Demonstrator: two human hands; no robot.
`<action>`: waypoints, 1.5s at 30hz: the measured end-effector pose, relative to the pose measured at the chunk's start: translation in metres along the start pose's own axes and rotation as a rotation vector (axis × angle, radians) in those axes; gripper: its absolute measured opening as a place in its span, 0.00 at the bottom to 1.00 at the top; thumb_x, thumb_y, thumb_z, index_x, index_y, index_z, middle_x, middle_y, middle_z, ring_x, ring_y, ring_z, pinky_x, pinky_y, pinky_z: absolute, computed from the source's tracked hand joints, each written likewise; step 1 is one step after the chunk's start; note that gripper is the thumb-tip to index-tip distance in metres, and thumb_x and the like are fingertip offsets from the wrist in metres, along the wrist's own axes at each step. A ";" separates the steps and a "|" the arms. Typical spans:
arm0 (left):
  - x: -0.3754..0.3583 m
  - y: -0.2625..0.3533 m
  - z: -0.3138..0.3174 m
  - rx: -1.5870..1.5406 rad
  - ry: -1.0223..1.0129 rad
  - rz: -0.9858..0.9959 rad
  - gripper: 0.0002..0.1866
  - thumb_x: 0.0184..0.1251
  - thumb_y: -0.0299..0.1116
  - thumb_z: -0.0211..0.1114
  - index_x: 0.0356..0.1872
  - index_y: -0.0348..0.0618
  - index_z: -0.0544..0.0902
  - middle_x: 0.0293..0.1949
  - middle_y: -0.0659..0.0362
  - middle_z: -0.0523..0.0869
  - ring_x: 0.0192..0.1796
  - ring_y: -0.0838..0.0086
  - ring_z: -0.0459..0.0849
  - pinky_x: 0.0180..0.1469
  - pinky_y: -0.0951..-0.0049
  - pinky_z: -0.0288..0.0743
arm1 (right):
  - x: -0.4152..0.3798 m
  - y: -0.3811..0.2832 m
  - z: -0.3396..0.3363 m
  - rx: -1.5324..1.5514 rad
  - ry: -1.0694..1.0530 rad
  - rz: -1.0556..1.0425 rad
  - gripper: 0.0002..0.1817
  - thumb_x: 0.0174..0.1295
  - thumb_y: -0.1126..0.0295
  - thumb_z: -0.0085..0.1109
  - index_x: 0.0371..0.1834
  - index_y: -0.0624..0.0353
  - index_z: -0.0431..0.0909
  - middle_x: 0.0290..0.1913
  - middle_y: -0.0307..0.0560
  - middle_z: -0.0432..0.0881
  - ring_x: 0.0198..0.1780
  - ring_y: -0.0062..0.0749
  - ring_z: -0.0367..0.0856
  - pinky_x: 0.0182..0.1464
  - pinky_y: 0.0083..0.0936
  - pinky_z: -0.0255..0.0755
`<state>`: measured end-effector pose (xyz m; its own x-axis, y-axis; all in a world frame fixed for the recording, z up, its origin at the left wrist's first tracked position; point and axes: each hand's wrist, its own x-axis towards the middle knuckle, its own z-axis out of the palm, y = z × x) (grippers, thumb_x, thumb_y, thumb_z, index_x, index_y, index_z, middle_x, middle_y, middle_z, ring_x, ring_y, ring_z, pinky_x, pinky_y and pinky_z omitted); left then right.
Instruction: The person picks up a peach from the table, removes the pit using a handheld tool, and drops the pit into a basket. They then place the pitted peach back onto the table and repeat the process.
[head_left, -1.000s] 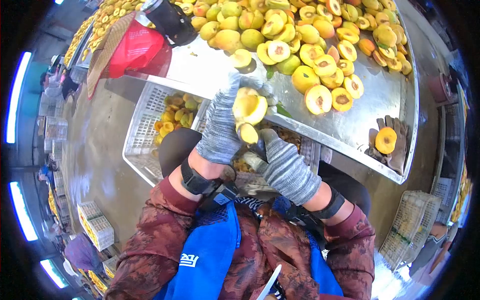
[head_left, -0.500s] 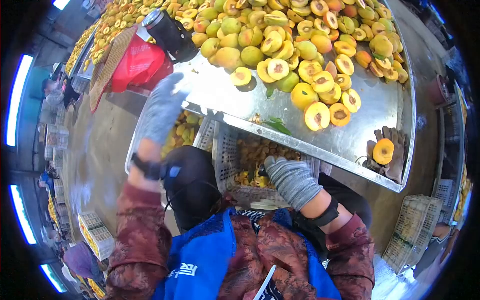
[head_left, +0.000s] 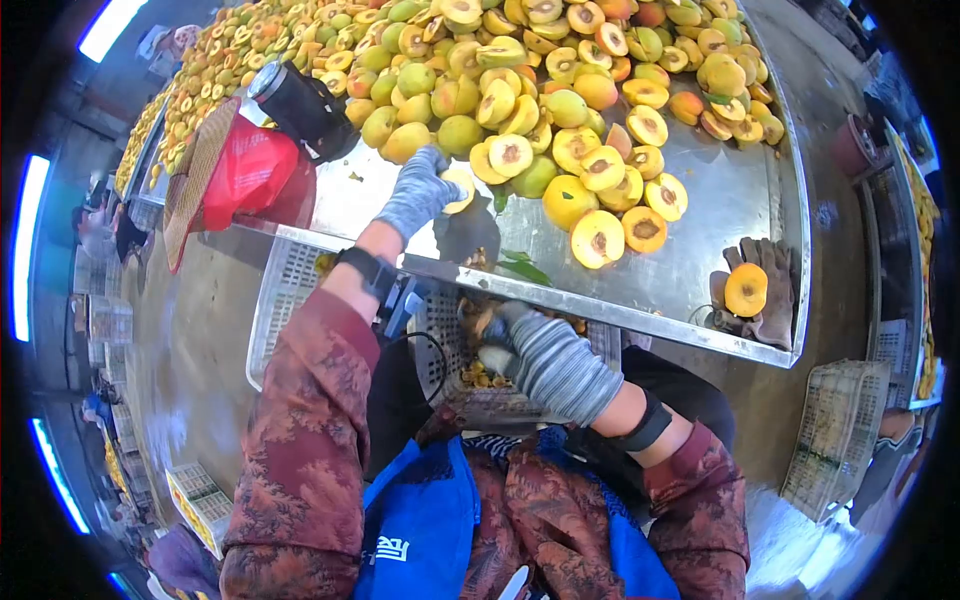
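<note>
My left hand (head_left: 420,190), in a grey glove, reaches over the metal table. Its fingers close on a peach half (head_left: 458,190) near the front of the fruit pile (head_left: 455,97). My right hand (head_left: 525,350), in a striped grey glove, is bent over a plastic crate (head_left: 440,325) under the table edge. Its fingers are curled round something that I cannot make out. Pits and scraps (head_left: 482,376) lie in the crate below it. Several cut peaches (head_left: 597,239) lie on the table to the right of my left hand.
A black flask (head_left: 300,108), a red bag (head_left: 252,168) and a straw hat (head_left: 200,180) are at the table's left. At its right corner, a peach half (head_left: 745,290) rests on brown gloves (head_left: 777,318). Another crate (head_left: 838,425) stands on the floor at right.
My left hand has moved right across the table to the peach half. My right hand has shifted left over the crate. The view has turned slightly.
</note>
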<state>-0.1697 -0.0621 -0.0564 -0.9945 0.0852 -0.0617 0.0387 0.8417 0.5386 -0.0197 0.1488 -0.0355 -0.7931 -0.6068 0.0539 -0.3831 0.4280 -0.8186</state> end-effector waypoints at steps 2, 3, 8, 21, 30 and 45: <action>-0.021 0.018 -0.004 -0.661 0.070 -0.061 0.21 0.47 0.32 0.65 0.43 0.36 0.73 0.36 0.56 0.78 0.43 0.71 0.78 0.42 0.69 0.75 | 0.006 -0.013 -0.015 0.218 0.121 0.170 0.19 0.53 0.63 0.60 0.42 0.62 0.69 0.32 0.60 0.76 0.37 0.56 0.76 0.35 0.41 0.71; -0.035 0.029 -0.007 -0.654 0.061 -0.062 0.21 0.47 0.32 0.65 0.43 0.36 0.73 0.36 0.56 0.78 0.43 0.71 0.78 0.42 0.69 0.75 | 0.003 -0.012 -0.011 0.240 0.275 0.137 0.21 0.51 0.62 0.62 0.44 0.62 0.68 0.31 0.59 0.76 0.35 0.55 0.76 0.36 0.40 0.71; -0.091 0.071 -0.003 -1.437 -0.001 -0.065 0.20 0.49 0.30 0.61 0.45 0.36 0.72 0.43 0.50 0.77 0.46 0.65 0.78 0.46 0.65 0.77 | 0.009 -0.012 -0.008 0.268 0.334 0.175 0.27 0.50 0.62 0.63 0.48 0.69 0.66 0.36 0.62 0.75 0.39 0.54 0.75 0.41 0.38 0.70; -0.126 0.072 0.025 -0.532 0.314 0.139 0.19 0.69 0.43 0.44 0.44 0.36 0.74 0.37 0.55 0.79 0.39 0.71 0.78 0.46 0.74 0.72 | 0.011 -0.009 0.003 0.192 0.357 0.044 0.28 0.46 0.73 0.61 0.53 0.68 0.64 0.41 0.63 0.74 0.44 0.54 0.74 0.44 0.38 0.69; -0.139 0.103 0.014 -1.158 0.194 0.090 0.15 0.68 0.37 0.46 0.38 0.35 0.75 0.35 0.54 0.81 0.38 0.73 0.79 0.42 0.74 0.73 | 0.003 -0.013 0.007 0.234 0.213 0.167 0.40 0.49 0.74 0.58 0.65 0.63 0.48 0.44 0.59 0.75 0.46 0.50 0.76 0.48 0.35 0.71; -0.143 0.089 0.016 -0.294 0.392 0.262 0.14 0.65 0.36 0.49 0.35 0.34 0.75 0.32 0.54 0.81 0.35 0.69 0.80 0.40 0.72 0.75 | -0.010 -0.018 -0.002 0.332 0.004 0.250 0.40 0.52 0.66 0.60 0.65 0.64 0.47 0.42 0.61 0.76 0.43 0.48 0.79 0.41 0.32 0.73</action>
<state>-0.0227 0.0091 -0.0133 -0.9196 0.0195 0.3923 0.3160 0.6301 0.7093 -0.0055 0.1488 -0.0201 -0.8442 -0.5087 -0.1688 -0.0052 0.3227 -0.9465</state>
